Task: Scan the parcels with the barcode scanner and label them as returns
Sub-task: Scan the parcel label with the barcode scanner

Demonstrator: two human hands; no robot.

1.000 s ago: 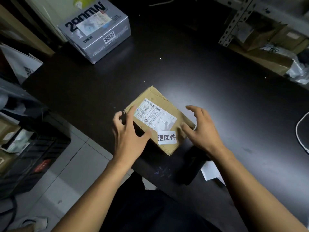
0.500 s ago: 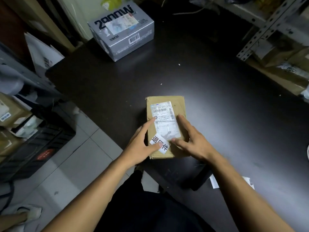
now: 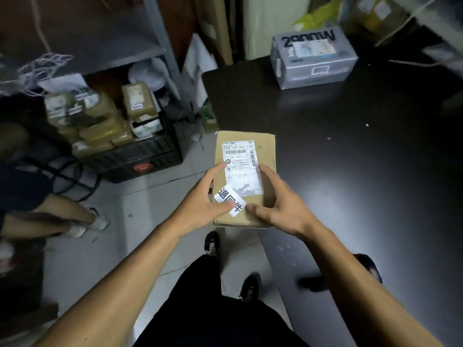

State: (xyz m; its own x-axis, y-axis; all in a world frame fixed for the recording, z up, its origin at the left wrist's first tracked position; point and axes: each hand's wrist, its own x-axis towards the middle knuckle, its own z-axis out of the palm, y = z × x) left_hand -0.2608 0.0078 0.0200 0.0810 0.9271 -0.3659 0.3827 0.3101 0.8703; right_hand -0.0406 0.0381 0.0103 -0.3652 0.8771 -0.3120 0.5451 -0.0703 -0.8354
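Left hand [image 3: 204, 205] and right hand [image 3: 280, 209] grip cardboard parcel [image 3: 268, 156] at dark table [image 3: 363, 159] edge, tiled floor [image 3: 140, 221] below.

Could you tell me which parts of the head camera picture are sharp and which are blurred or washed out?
Head view: the brown parcel and its shipping label are sharp; the grey box and crate of parcels smear with motion blur; glare whitens the dark table.

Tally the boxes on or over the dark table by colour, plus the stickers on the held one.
Brown cardboard parcel: 1, held in both hands at the table's edge
Grey printed box: 1
Shipping label: 1
White returns sticker: 1
Total: 4
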